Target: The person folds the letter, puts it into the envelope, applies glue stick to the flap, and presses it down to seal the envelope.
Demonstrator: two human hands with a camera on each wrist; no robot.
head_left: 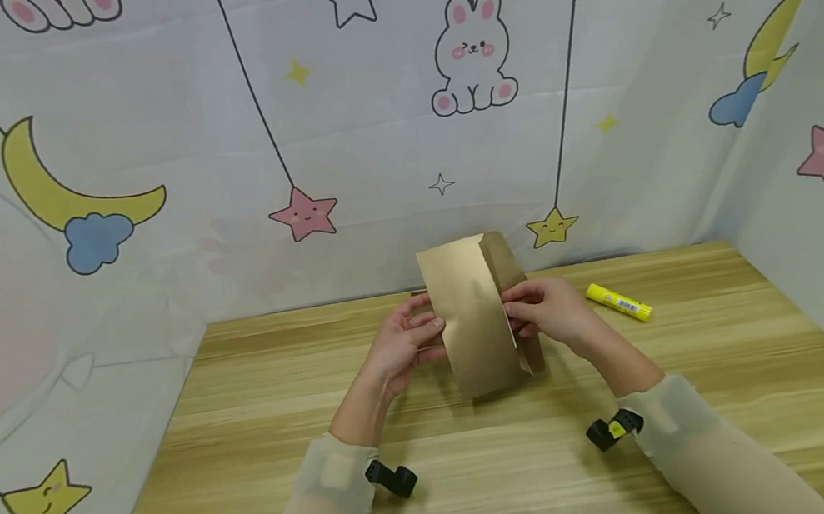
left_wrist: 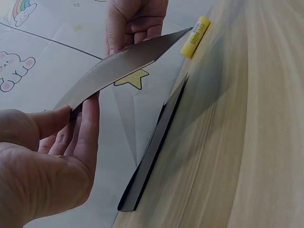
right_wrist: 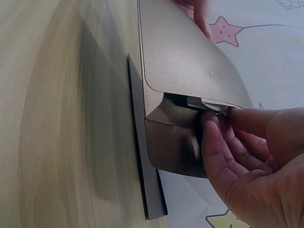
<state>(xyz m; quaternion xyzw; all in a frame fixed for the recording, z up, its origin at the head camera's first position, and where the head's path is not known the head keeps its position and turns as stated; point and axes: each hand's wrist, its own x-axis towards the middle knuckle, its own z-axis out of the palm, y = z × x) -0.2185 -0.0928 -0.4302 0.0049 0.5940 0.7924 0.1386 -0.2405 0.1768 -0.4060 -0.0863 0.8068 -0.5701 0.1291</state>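
From here I see the left hand (head_left: 400, 344) pinching the left edge of a brown envelope (head_left: 471, 314) above the table (head_left: 285, 413), the right hand (head_left: 555, 309) gripping its open side. A glue stick (head_left: 619, 302) lies to the right.

Card (head_left: 472, 326) interior mostly hidden, tube (head_left: 618, 302) print illegible
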